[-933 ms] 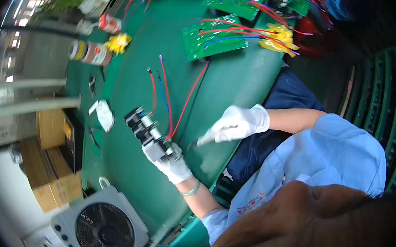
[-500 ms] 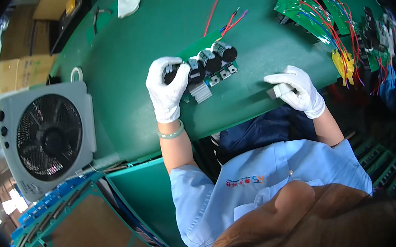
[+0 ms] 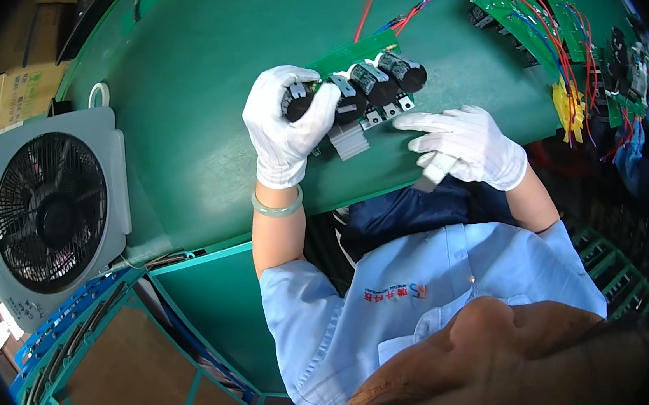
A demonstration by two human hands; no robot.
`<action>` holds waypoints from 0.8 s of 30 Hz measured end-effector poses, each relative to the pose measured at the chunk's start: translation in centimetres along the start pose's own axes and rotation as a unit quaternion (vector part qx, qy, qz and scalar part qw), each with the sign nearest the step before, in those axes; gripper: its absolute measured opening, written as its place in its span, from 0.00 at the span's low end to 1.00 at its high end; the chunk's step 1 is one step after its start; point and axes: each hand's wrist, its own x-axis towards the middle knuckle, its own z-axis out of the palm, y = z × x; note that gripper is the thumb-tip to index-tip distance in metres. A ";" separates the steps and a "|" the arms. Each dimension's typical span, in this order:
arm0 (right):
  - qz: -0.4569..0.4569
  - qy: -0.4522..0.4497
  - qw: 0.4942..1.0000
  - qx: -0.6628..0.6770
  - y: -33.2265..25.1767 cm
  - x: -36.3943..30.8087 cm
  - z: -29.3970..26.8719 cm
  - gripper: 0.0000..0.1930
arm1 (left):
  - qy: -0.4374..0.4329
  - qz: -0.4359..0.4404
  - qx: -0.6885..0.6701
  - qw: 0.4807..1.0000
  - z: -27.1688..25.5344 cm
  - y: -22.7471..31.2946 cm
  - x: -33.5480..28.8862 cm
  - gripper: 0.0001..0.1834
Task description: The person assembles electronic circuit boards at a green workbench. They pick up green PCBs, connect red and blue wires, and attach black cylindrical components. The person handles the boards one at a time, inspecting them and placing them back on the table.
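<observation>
In a white glove, my left hand is closed around the left end of a green circuit board, its thumb and fingers on the leftmost black capacitor. More black cylindrical capacitors stand along the board. A finned silver heat sink and a row of small metal-tabbed parts show on its near side. Red and blue wires trail off the far edge. My gloved right hand points its index finger at the tabbed parts, just short of them, while its other fingers grip a small pale block.
A grey box fan stands at the left, below cardboard boxes. Wired circuit boards and a yellow-wrapped wire bundle lie on the green tabletop at the right. Another person's blue sleeve shows at the far right.
The right hand has moved left toward the board, its index finger now close to the tabbed parts. My left hand keeps its hold on the board. The whole view has shifted slightly.
</observation>
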 end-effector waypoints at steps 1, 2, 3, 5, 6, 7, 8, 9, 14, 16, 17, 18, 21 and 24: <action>0.005 -0.016 1.000 -0.009 -0.3 0.5 0.3 0.11 | -0.006 0.026 -0.006 1.000 0.2 0.1 0.0 0.12; 0.010 -0.031 0.999 -0.018 -0.7 1.1 0.7 0.11 | -0.009 0.040 -0.001 0.999 0.3 0.1 -0.1 0.12; 0.015 -0.045 0.998 -0.028 -1.0 1.5 1.2 0.10 | -0.012 0.055 0.003 0.998 0.3 0.1 -0.1 0.12; 0.035 -0.081 0.995 -0.054 -1.0 1.9 1.7 0.08 | -0.026 0.066 0.004 0.997 0.3 0.0 -0.2 0.11; 0.049 -0.095 0.993 -0.054 -1.0 2.0 1.7 0.07 | -0.033 0.059 0.001 0.998 0.1 0.1 -0.5 0.11; 0.063 -0.109 0.991 -0.053 -0.8 2.0 1.7 0.07 | -0.041 0.053 -0.002 0.998 0.1 0.1 -0.6 0.12; 0.079 -0.080 0.992 -0.051 0.0 1.3 2.0 0.05 | -0.039 0.049 -0.008 0.998 0.2 0.1 -0.5 0.12; 0.076 -0.043 0.994 -0.064 0.6 0.6 1.4 0.03 | -0.043 0.046 -0.009 0.998 0.3 0.2 -0.4 0.12; 0.061 0.048 0.997 -0.018 3.3 -2.1 -1.2 0.09 | -0.047 -0.003 0.010 0.999 0.0 0.9 0.0 0.10; 0.069 0.123 0.990 0.025 3.2 -1.9 -1.5 0.13 | -0.039 -0.021 0.009 0.999 0.1 0.9 0.1 0.09; 0.161 0.149 0.974 0.063 2.6 -1.6 -1.5 0.12 | -0.026 -0.024 0.006 0.999 0.3 0.5 0.1 0.09; 0.254 0.177 0.946 0.097 1.3 -1.1 -1.6 0.11 | -0.015 -0.024 0.000 1.000 0.6 0.2 0.3 0.11; 0.319 0.288 0.880 0.200 1.2 1.4 0.2 0.16 | -0.019 -0.081 -0.023 0.996 0.9 -0.5 -0.1 0.09; 0.284 0.322 0.833 0.350 1.1 3.9 1.1 0.22 | -0.029 -0.136 -0.033 0.990 1.0 -0.4 0.1 0.09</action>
